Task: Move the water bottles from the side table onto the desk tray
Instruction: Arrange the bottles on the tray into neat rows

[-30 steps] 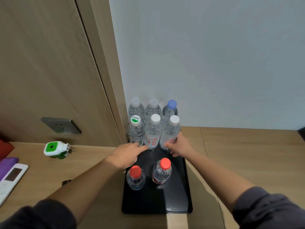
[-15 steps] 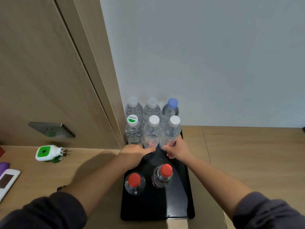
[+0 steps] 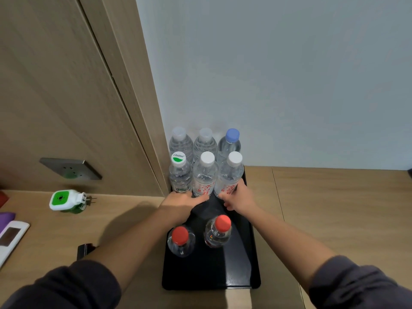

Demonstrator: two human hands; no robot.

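Note:
A black tray point(image 3: 240, 264) lies on the wooden desk point(image 3: 334, 208) against the wall. Its back row holds two clear-capped bottles point(image 3: 181, 141) and a blue-capped bottle point(image 3: 230, 141). In front of them stand a green-capped bottle point(image 3: 179, 172) and two white-capped bottles point(image 3: 206, 175), point(image 3: 230, 172). Two red-capped bottles point(image 3: 180, 240), point(image 3: 218, 230) stand nearer me. My left hand point(image 3: 180, 204) presses against the bases of the green-capped and middle bottles, thumb stretched right. My right hand point(image 3: 238, 197) wraps round the base of the right white-capped bottle.
A wooden panel and door frame rise just left of the tray, a grey wall behind it. On the desk to the left lie a green-and-white plug-in device point(image 3: 64, 200), a white remote point(image 3: 11, 239) and a small black object point(image 3: 83, 250). A wall socket point(image 3: 71, 169) sits above.
Both hands have stayed at the base of the middle row, pushed slightly further in. My head has shifted, so the view has moved a little.

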